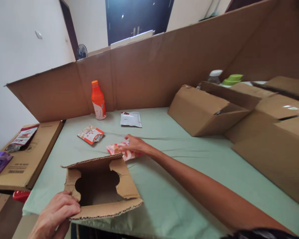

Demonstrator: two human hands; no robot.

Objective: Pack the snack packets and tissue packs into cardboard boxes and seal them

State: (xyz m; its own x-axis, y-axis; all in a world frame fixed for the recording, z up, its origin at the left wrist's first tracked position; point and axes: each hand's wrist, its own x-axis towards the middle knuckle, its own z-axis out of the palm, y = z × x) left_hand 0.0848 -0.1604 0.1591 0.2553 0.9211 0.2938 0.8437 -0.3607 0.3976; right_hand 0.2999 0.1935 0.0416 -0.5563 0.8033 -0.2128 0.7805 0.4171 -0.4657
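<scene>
My left hand is closed on the near left corner of an open cardboard box. The box stands at the table's near edge with its flaps spread, and its inside is dark. Beyond it, my right hand reaches down onto a pink patterned packet, its fingers over the top and partly hiding it. An orange and white snack pouch lies to the left of the packet. A flat white pouch and an upright orange bottle are farther back.
Several cardboard boxes crowd the right side, with a white-capped jar and a green lid behind. A tall cardboard wall borders the back. At left, a flat carton bears a purple pack and a red-edged pouch.
</scene>
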